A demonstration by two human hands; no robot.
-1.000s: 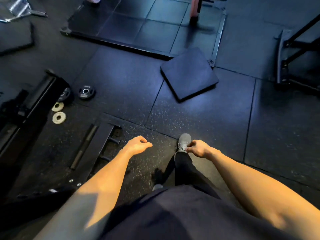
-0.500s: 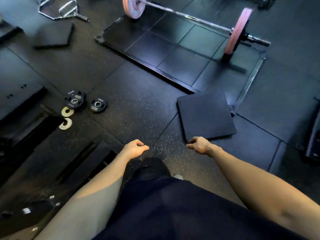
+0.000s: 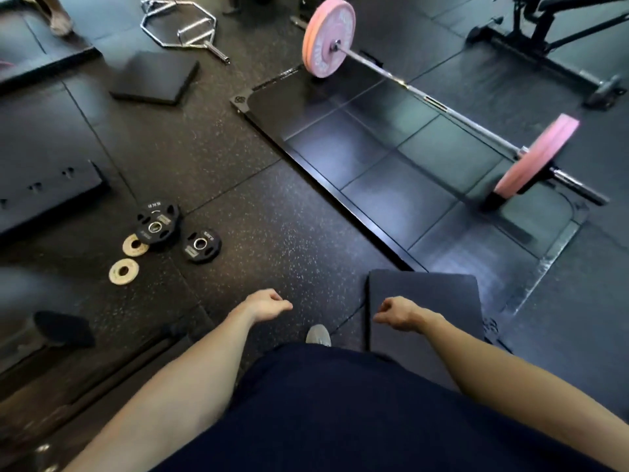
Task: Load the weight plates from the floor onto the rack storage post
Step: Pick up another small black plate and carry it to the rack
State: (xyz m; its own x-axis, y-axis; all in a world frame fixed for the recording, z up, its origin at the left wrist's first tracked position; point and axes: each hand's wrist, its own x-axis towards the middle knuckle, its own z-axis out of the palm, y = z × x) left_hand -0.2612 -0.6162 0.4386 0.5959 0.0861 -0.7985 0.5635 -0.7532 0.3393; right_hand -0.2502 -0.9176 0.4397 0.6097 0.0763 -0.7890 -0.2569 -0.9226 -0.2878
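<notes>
Four small weight plates lie flat on the speckled black rubber floor at the left of the view: a larger black round plate with grip holes, a smaller black plate with a metal-ringed centre hole just to its right, a tan disc tucked under the larger plate's lower left edge, and a second tan disc lying apart, a little nearer the person. None of them is being touched. Both bare hands hang in the air low in the view, well apart from the plates: the left hand with loosely curled fingers holding nothing, the right hand likewise loosely curled and empty, hovering over a dark grey square foam pad on the floor. A grey shoe tip shows between the hands, above the dark navy clothing. Beyond the pad lies a black-framed lifting platform with a steel barbell carrying pink bumper plates at both ends. Further back sit a chrome hexagonal trap bar and another dark foam pad.
</notes>
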